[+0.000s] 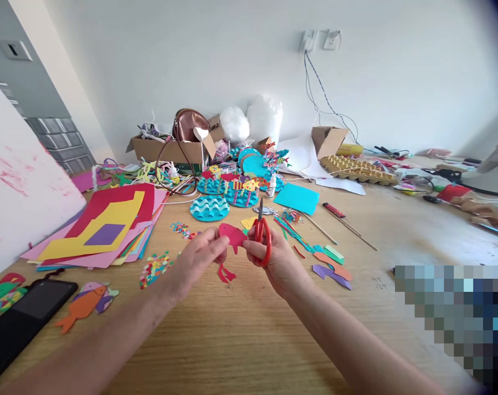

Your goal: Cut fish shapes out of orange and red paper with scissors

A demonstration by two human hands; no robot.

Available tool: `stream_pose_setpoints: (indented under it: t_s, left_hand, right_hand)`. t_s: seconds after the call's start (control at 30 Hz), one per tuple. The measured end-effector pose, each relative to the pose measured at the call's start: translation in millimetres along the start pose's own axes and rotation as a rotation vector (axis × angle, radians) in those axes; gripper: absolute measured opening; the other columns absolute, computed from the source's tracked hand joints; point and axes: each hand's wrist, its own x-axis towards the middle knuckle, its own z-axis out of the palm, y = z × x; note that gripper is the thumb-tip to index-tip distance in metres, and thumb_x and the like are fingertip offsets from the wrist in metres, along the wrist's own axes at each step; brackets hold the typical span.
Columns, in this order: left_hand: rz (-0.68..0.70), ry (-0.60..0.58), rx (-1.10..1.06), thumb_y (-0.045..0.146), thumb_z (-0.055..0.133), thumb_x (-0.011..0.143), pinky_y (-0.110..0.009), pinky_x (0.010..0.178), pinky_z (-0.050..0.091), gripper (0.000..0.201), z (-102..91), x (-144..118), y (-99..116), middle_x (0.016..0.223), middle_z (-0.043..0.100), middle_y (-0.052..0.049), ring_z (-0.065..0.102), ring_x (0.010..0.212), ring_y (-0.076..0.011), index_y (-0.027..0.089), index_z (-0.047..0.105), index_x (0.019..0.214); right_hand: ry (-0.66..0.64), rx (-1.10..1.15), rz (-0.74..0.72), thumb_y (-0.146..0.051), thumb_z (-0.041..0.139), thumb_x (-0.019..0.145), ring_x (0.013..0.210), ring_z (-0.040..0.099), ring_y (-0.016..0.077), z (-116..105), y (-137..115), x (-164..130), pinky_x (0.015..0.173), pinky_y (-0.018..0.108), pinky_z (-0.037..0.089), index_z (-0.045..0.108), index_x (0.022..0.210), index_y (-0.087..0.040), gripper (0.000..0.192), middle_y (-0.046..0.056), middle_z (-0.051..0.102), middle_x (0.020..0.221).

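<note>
My left hand pinches a pinkish-red paper fish by its left side. In my right hand is a pair of scissors with red handles, its dark blades pointing up and away. The thumb and fingertips of that hand also reach the fish's right end. Below the fish, red paper scraps lie on the wooden table. Just beyond my hands sits a yellow paper piece, partly hidden. Colourful paper dots are heaped left of my left forearm.
Stacked coloured paper, cut-out fish and a black phone occupy the left. Blue wavy discs, a glue bottle and a cardboard box stand further back. Paper strips, a cutter and an egg tray lie rightward.
</note>
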Motion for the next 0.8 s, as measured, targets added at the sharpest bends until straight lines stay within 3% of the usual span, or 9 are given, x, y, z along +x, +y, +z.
stream_pose_setpoints:
  t_s: [0.17, 0.53, 0.67, 0.8]
  left_hand:
    - [-0.024, 0.108, 0.059, 0.03, 0.057, 0.073, -0.026, 0.065, 0.041, 0.017, 10.8, 7.0, 0.1, 0.072, 0.059, -0.001, 0.051, 0.069, -0.0144, 0.017, 0.063, 0.081]
    - [-0.102, 0.141, 0.061, 0.027, 0.057, 0.068, -0.025, 0.065, 0.042, 0.013, 13.2, 5.8, 7.6, 0.069, 0.063, 0.001, 0.055, 0.067, -0.0149, 0.017, 0.063, 0.073]
    - [-0.071, 0.234, -0.031, 0.024, 0.057, 0.07, -0.023, 0.06, 0.042, 0.008, 12.3, 7.3, 2.1, 0.059, 0.058, 0.004, 0.052, 0.059, -0.0117, 0.018, 0.061, 0.069]
    - [-0.026, 0.276, -0.191, 0.022, 0.057, 0.073, -0.021, 0.057, 0.043, 0.006, 11.6, 8.4, 1.4, 0.057, 0.054, 0.005, 0.05, 0.055, -0.0095, 0.018, 0.058, 0.069]
  right_hand:
    - [-0.038, -0.016, 0.009, -0.021, 0.067, 0.063, 0.046, 0.041, 0.0046, 7.8, 0.8, -2.3, 0.043, 0.02, 0.027, 0.048, 0.075, -0.018, 0.023, -0.007, 0.049, 0.064]
    - [-0.043, -0.129, 0.044, -0.025, 0.068, 0.063, 0.046, 0.042, 0.0064, 9.2, -3.5, -5.4, 0.042, 0.019, 0.029, 0.046, 0.076, -0.018, 0.027, -0.006, 0.048, 0.061]
    - [-0.083, -0.287, 0.065, -0.032, 0.055, 0.076, 0.048, 0.045, 0.0084, 8.5, -7.4, -16.7, 0.043, 0.019, 0.032, 0.045, 0.071, -0.018, 0.018, -0.005, 0.048, 0.057]
    - [-0.168, -0.409, 0.152, -0.042, 0.045, 0.083, 0.046, 0.043, 0.0085, 7.0, -4.2, -29.5, 0.044, 0.02, 0.033, 0.043, 0.065, -0.019, 0.03, -0.005, 0.045, 0.052]
